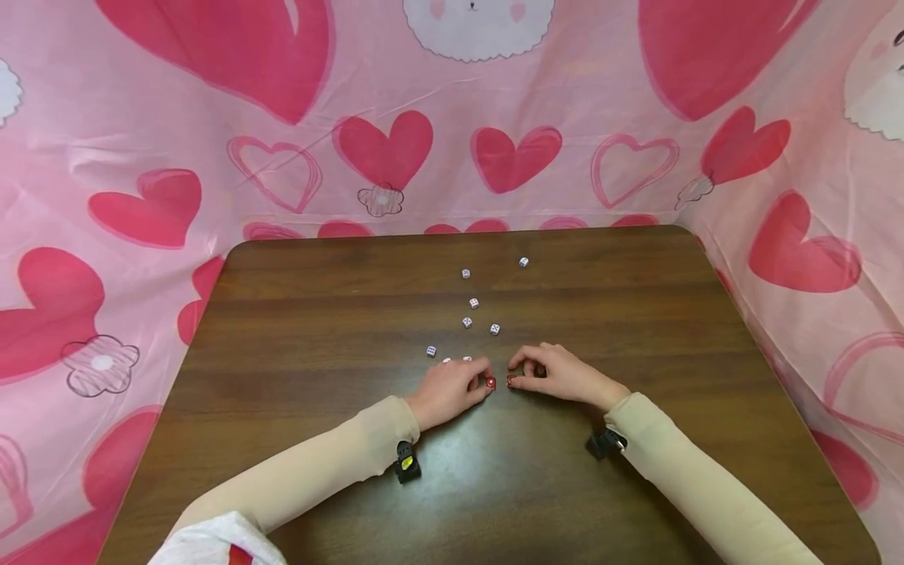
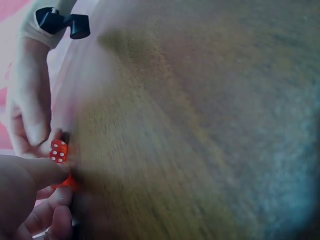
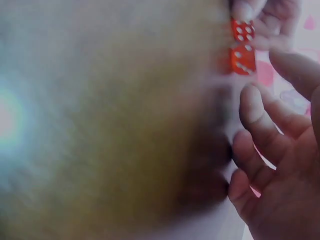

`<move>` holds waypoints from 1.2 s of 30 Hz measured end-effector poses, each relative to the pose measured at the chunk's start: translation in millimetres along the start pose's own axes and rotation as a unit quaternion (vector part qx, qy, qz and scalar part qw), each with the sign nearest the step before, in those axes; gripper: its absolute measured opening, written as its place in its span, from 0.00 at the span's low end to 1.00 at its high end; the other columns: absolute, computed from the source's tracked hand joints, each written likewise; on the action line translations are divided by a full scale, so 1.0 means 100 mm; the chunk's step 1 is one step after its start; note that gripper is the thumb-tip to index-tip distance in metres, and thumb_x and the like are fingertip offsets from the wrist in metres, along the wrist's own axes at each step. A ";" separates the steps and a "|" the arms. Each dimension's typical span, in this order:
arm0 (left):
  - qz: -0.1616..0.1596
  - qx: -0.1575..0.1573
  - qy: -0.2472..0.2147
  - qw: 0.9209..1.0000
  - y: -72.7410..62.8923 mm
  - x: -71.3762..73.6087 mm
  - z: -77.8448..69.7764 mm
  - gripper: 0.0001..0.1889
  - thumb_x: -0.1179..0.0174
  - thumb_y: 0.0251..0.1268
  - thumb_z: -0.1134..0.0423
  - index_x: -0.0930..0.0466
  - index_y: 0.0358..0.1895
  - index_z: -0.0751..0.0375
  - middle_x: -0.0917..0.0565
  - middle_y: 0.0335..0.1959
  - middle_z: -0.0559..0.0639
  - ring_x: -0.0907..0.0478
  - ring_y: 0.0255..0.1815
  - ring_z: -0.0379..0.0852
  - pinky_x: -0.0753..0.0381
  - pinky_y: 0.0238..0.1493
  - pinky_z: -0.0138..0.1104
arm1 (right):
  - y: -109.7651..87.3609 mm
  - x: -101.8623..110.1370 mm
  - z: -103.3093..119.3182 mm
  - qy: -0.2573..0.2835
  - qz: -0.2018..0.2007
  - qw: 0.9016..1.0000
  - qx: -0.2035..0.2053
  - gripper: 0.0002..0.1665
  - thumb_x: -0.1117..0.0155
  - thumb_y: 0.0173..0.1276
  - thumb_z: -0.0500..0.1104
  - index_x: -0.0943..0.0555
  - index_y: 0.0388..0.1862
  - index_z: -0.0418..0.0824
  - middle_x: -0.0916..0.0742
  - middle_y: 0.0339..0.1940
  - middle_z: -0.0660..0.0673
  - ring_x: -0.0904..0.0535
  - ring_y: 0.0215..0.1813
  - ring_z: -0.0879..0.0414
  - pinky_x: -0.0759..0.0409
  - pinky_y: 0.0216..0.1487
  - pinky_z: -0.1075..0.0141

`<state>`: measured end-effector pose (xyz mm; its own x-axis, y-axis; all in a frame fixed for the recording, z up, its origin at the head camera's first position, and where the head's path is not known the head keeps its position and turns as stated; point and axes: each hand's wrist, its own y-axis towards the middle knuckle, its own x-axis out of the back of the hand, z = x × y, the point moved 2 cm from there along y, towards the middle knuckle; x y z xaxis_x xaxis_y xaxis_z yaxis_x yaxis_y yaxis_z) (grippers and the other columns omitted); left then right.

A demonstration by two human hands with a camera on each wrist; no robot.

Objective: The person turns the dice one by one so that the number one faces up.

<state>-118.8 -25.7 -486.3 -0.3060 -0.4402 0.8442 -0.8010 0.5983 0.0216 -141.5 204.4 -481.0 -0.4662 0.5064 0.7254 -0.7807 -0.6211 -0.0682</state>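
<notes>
Two small red dice with white pips lie side by side on the brown wooden table point(image 1: 297, 329), between my hands. My left hand point(image 1: 452, 388) pinches one red die point(image 1: 490, 382) with thumb and fingertips; in the left wrist view that die point(image 2: 65, 181) is half hidden by my fingers. My right hand point(image 1: 558, 375) has its curled fingertips on the second red die point(image 1: 510, 380), also seen as the die point(image 2: 58, 150) and the lower die point(image 3: 242, 59). The die in my left hand point(image 3: 242, 30) shows at the top of the right wrist view.
Several small white dice point(image 1: 474, 303) are scattered on the table beyond my hands, the farthest white die point(image 1: 523, 262) near the back edge. A pink cloth with red hearts point(image 1: 452, 157) surrounds the table on three sides.
</notes>
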 end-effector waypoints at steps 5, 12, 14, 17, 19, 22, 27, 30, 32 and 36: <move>-0.006 0.002 -0.008 1.000 -0.01 -0.01 0.01 0.05 0.33 0.72 0.56 0.18 0.45 0.48 0.25 0.22 0.36 0.29 0.22 0.33 0.32 0.25 0.33 | 0.12 0.16 -0.09 0.045 -0.043 0.998 -0.026 0.06 0.31 0.74 0.42 0.15 0.47 0.43 0.15 0.30 0.54 0.24 0.32 0.61 0.25 0.37 0.66; -0.016 0.014 -0.013 1.000 -0.03 -0.01 0.00 0.05 0.33 0.71 0.56 0.17 0.45 0.48 0.23 0.22 0.35 0.28 0.22 0.34 0.31 0.24 0.33 | 0.48 0.47 -0.33 0.041 -0.120 0.990 -0.067 0.07 0.34 0.76 0.41 0.15 0.48 0.40 0.12 0.34 0.46 0.20 0.36 0.55 0.24 0.43 0.60; -0.018 0.015 -0.012 1.000 -0.03 -0.02 0.01 0.05 0.33 0.71 0.55 0.17 0.45 0.48 0.22 0.22 0.34 0.27 0.23 0.34 0.31 0.25 0.34 | 0.59 0.58 -0.44 0.046 -0.144 0.985 -0.087 0.09 0.35 0.77 0.41 0.15 0.49 0.38 0.11 0.37 0.42 0.19 0.38 0.52 0.24 0.45 0.58; -0.022 0.013 -0.011 1.000 -0.04 -0.04 0.01 0.06 0.32 0.70 0.55 0.17 0.44 0.47 0.22 0.22 0.34 0.27 0.23 0.34 0.30 0.25 0.34 | 0.75 0.75 -0.60 0.062 -0.171 0.976 -0.122 0.13 0.36 0.78 0.43 0.17 0.53 0.36 0.12 0.41 0.37 0.19 0.41 0.47 0.24 0.48 0.57; -0.024 0.013 -0.010 1.000 -0.05 -0.04 0.01 0.05 0.32 0.70 0.55 0.17 0.44 0.47 0.23 0.21 0.34 0.27 0.23 0.33 0.30 0.25 0.34 | 0.85 0.84 -0.69 0.073 -0.181 0.970 -0.144 0.15 0.38 0.79 0.44 0.18 0.56 0.35 0.13 0.43 0.36 0.19 0.43 0.46 0.23 0.48 0.58; -0.023 0.013 -0.013 1.000 -0.06 -0.04 0.01 0.05 0.32 0.69 0.56 0.17 0.43 0.47 0.23 0.21 0.34 0.27 0.23 0.33 0.31 0.25 0.33 | 0.98 0.91 -0.80 0.084 -0.192 0.964 -0.165 0.17 0.38 0.79 0.45 0.20 0.58 0.34 0.14 0.41 0.37 0.19 0.42 0.47 0.24 0.46 0.60; -0.021 0.011 -0.020 1.000 -0.07 -0.05 -0.01 0.05 0.32 0.69 0.57 0.17 0.43 0.47 0.23 0.21 0.34 0.28 0.22 0.32 0.32 0.24 0.33 | 1.13 0.92 -0.89 0.066 -0.193 0.961 -0.185 0.21 0.36 0.78 0.48 0.19 0.59 0.35 0.15 0.42 0.38 0.21 0.44 0.48 0.26 0.48 0.60; -0.025 0.010 -0.018 0.999 -0.07 -0.05 -0.01 0.05 0.32 0.69 0.56 0.17 0.43 0.47 0.23 0.20 0.33 0.28 0.22 0.32 0.33 0.24 0.32 | 1.19 0.91 -0.86 0.047 -0.183 0.964 -0.187 0.22 0.35 0.77 0.50 0.18 0.59 0.36 0.15 0.43 0.38 0.21 0.46 0.47 0.26 0.50 0.57; -0.028 0.010 -0.015 0.999 -0.07 -0.04 -0.01 0.05 0.32 0.69 0.56 0.17 0.43 0.47 0.23 0.20 0.33 0.28 0.22 0.32 0.33 0.24 0.32 | 1.21 0.90 -0.82 0.037 -0.173 0.966 -0.188 0.22 0.36 0.78 0.51 0.17 0.59 0.36 0.13 0.41 0.39 0.20 0.45 0.46 0.25 0.49 0.56; -0.029 0.009 -0.010 1.000 -0.06 -0.04 0.00 0.05 0.32 0.69 0.56 0.17 0.43 0.47 0.23 0.20 0.33 0.28 0.22 0.32 0.33 0.23 0.32 | 1.24 0.87 -0.78 0.015 -0.169 0.966 -0.194 0.19 0.37 0.79 0.52 0.16 0.57 0.39 0.13 0.36 0.41 0.19 0.39 0.47 0.25 0.42 0.58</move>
<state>-112.7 -27.8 -489.5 -0.2696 -0.4868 0.8308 -0.8261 0.5602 0.0602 -311.8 218.3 -479.8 -0.1636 0.6617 0.7317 -0.9852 -0.1480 -0.0865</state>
